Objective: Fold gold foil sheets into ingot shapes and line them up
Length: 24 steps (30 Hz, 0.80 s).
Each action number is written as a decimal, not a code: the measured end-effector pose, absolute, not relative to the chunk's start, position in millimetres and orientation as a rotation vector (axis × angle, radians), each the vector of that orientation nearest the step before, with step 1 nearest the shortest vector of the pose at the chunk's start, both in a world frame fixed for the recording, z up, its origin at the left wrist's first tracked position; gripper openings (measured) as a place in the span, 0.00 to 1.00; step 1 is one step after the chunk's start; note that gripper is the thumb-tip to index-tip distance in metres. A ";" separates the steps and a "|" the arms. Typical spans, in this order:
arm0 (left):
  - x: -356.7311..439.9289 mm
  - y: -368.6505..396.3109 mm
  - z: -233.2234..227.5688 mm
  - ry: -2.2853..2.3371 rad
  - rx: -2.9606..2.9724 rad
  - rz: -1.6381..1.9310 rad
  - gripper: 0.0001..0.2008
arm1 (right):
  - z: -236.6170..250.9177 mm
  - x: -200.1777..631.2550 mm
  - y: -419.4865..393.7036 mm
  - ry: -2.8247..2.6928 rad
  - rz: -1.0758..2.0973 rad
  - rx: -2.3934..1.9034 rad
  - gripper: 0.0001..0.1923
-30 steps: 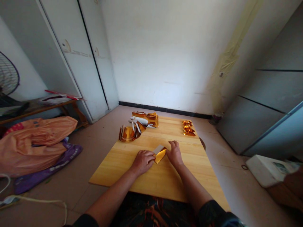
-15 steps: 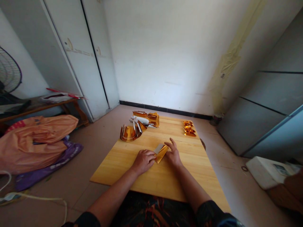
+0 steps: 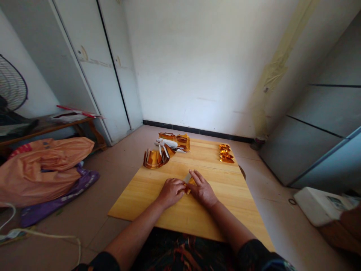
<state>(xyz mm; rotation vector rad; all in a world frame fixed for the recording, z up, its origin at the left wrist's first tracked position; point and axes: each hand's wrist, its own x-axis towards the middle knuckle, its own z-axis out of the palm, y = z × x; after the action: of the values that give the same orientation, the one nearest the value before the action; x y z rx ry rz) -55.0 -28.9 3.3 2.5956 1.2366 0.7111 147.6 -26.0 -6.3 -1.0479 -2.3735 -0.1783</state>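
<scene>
L grip [image 3: 172, 192] on foil ppr [image 3: 187, 177] — R grip [image 3: 203, 191] over it.

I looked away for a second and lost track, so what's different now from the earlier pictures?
The right hand has moved left, from the right edge of the gold foil paper to over it, hiding most of its gold side. Whether it grips the sheet can't be told.

The left hand stays at the paper's left edge; the curled foil sheets and folded foil pieces stay put.
</scene>
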 end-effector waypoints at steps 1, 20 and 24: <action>-54.9 -29.0 2.8 1.242 2.596 0.713 0.10 | -5.3 146.3 -27.9 -2.381 -0.213 -1.050 0.09; -66.6 -23.4 -2.0 1.125 2.560 0.712 0.14 | -0.2 128.4 -27.6 -2.191 0.189 -1.438 0.07; -65.7 -24.2 -3.8 1.124 2.562 0.730 0.13 | -6.3 125.5 -23.5 -2.126 0.175 -1.512 0.07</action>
<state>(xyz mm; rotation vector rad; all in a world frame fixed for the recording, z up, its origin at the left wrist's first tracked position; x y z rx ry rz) -65.7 -24.2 -3.8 2.5623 1.1235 0.7303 125.5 -23.5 -6.3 -1.5117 -2.1264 0.1750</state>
